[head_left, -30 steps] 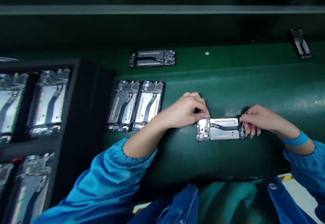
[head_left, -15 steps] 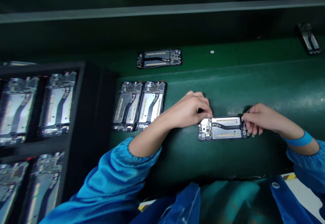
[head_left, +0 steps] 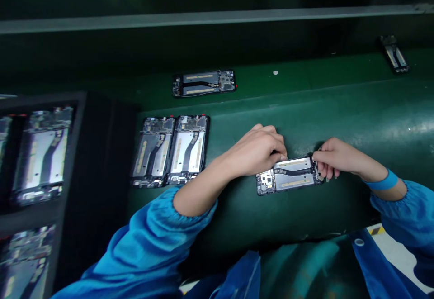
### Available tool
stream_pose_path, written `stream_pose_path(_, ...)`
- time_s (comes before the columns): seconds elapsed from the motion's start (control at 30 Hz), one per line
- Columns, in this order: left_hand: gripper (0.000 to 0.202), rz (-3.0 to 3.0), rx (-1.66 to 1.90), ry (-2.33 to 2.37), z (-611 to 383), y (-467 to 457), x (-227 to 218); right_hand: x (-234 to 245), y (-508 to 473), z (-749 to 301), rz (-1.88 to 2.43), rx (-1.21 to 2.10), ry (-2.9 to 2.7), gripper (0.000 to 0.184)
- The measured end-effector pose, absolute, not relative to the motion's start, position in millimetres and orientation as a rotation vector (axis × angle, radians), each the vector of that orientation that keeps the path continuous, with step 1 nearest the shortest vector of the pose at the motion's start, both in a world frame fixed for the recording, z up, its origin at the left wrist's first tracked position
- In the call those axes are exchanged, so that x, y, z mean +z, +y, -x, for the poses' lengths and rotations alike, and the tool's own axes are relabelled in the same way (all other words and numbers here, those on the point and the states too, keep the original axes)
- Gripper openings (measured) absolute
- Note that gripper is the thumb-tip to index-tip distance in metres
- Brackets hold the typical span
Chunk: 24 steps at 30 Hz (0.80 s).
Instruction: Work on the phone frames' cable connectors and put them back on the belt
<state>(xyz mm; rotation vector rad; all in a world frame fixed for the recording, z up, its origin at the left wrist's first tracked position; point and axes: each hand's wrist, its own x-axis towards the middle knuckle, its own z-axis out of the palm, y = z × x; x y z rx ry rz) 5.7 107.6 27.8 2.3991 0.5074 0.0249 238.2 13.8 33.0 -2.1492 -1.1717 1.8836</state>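
An opened phone (head_left: 294,180) lies slightly tilted on the green mat, its circuit board at the left end and a dark ribbon cable running along the middle. My left hand (head_left: 259,149) is closed at its upper edge beside the board, thumb and fingers pinched on the phone there; the fingertips are partly hidden. At the phone's right end my right hand (head_left: 330,156) is closed round thin metal tweezers (head_left: 316,163), which are mostly covered by the fingers. Their tips are too small to make out.
Two opened phones (head_left: 154,152) lie side by side left of my left forearm. Another opened phone (head_left: 203,83) rests farther back, and one more (head_left: 394,54) at the back right. A black rack (head_left: 90,163) with several phones stands at the left. A small white scrap (head_left: 275,73) is on the mat.
The whole view has shifted, so the rack and phones appear farther left. The phone under my hands looks slightly more tilted; both hands keep their grip at its edges.
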Motion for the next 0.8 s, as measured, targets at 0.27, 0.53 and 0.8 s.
stream_pose_path(0.27,0.021,-2.440,-0.082,0.474,-57.3,106.4,34.5,32.9,16.0,-236.2,2.137,1.865,-1.193,0.035)
stream_pose_path(0.53,0.019,-2.449,-0.105,0.683,-66.1,92.2,33.7,17.6,9.9,-237.8,2.068,1.791,-1.203,0.032)
stream_pose_path(0.8,0.015,-2.400,0.012,0.870,-50.7,71.2,20.0,16.7,5.2,-239.3,1.946,1.713,-1.063,0.030)
